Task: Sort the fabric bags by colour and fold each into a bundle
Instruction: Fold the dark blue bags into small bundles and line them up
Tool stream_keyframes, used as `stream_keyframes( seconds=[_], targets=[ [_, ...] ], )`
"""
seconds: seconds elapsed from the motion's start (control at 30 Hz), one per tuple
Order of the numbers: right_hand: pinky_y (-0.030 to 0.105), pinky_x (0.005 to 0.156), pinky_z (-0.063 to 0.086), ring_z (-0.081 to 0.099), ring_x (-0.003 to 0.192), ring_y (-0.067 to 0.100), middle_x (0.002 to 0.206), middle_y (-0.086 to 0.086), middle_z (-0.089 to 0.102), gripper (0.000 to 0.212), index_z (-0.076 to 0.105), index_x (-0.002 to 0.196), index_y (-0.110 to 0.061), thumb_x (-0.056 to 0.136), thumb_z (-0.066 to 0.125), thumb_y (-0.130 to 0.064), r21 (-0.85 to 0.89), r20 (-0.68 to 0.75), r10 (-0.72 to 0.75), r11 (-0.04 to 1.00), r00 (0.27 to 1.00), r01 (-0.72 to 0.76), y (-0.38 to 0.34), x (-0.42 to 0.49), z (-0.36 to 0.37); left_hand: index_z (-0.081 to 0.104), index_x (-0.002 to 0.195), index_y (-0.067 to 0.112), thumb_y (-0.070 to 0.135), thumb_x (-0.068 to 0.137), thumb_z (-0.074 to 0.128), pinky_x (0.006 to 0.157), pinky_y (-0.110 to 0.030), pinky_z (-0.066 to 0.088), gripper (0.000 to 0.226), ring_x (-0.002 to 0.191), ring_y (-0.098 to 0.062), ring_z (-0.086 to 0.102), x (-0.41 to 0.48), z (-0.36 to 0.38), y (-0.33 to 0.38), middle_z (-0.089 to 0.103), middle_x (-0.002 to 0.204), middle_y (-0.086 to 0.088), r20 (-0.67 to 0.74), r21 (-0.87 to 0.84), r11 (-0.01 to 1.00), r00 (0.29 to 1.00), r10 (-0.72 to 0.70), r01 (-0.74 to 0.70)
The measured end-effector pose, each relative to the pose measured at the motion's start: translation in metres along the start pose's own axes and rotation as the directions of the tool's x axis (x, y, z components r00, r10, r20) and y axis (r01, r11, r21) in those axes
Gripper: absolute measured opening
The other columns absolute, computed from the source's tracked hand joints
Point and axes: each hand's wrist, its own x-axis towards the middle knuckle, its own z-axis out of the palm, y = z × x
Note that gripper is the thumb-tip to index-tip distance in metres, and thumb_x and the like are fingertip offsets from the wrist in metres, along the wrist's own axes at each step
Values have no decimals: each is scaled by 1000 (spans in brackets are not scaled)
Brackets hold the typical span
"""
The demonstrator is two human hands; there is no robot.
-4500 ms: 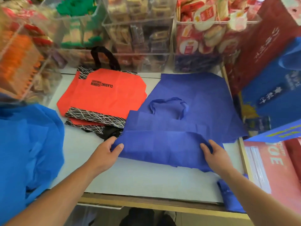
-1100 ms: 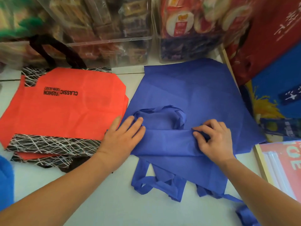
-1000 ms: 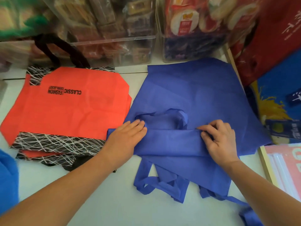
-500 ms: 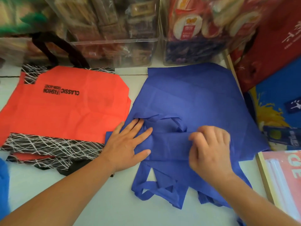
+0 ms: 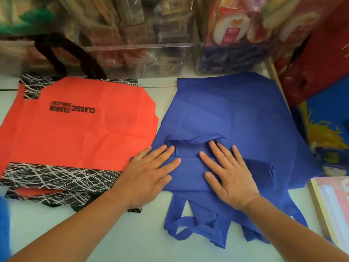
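The blue bag (image 5: 245,120) was laid centre right on the table (image 5: 141,246), beside the orange bags (image 5: 81,129) at left. The right hand (image 5: 228,173), curled on the fold a moment earlier, was flattened beside the left hand (image 5: 149,176); both were pressed, fingers straight, on the folded band (image 5: 190,167). The crease was judged set, the bundle unfinished. The band was run left–right; the handles (image 5: 181,224) were pointed to the lower edge.

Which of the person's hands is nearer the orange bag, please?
Left. The left hand presses the blue bag right beside the orange bag; the right hand rests farther right.
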Motion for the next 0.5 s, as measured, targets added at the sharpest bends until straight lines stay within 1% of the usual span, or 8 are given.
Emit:
stream_keyframes(
  seconds=[0.07,0.13,0.23,0.3,0.33,0.37,0.43,0.5],
  targets=[
    [56,125,18,37,149,30,163,9,39,55,35,159,-29,107,34,-46,-17,-34,75,997,997,-76,7,-2,-1,31,160,34,44,109,30,125,-46,19,52,157,-18,19,-9,-3,-14,24,170,1,-6,-21,998,999,-52,52],
    [57,124,21,44,143,33,156,11,47,56,36,159,-29,106,34,-48,-55,-29,156,986,987,-157,9,-2,-3,26,160,33,44,109,26,126,-45,17,52,158,-17,17,-11,-5,-18,24,169,0,-9,-11,997,997,-82,82],
    [58,124,19,42,145,29,155,9,48,57,38,158,-35,105,33,-55,-62,12,183,981,983,-182,10,0,-3,25,160,32,45,109,26,126,-46,19,53,157,-17,19,-9,-4,-15,27,168,1,-15,5,997,997,-71,71],
    [57,124,19,39,148,26,156,6,47,58,36,158,-39,104,29,-61,-62,33,189,980,981,-187,12,1,-5,33,158,29,44,109,30,124,-49,26,52,155,-18,27,-10,-5,-11,35,165,0,-46,7,996,995,-87,87],
    [56,124,19,38,148,25,157,5,46,59,35,158,-40,104,27,-63,-69,40,189,980,981,-186,12,2,-5,40,156,28,42,108,34,121,-50,31,51,152,-20,35,-11,-5,-9,41,162,-1,-76,15,995,993,-94,95],
    [56,124,19,37,149,25,158,4,46,59,34,158,-41,104,26,-64,-80,44,190,979,981,-186,12,1,-4,48,153,26,41,107,38,117,-50,37,49,146,-23,44,-12,-6,-5,49,156,-3,-119,23,995,988,-96,99],
    [55,124,19,36,149,24,159,4,44,60,31,159,-42,104,23,-65,-94,56,199,977,978,-193,10,1,-4,61,143,23,39,104,48,103,-50,47,44,125,-29,61,-14,-9,4,64,138,-5,-191,33,993,976,-101,109],
    [56,124,18,35,150,24,160,4,42,59,27,160,-42,105,20,-63,-102,56,197,976,979,-191,9,2,-4,64,138,25,42,99,51,85,-47,49,44,100,-29,64,-10,-17,9,66,116,-3,-173,50,991,979,-111,121]
  ],
)
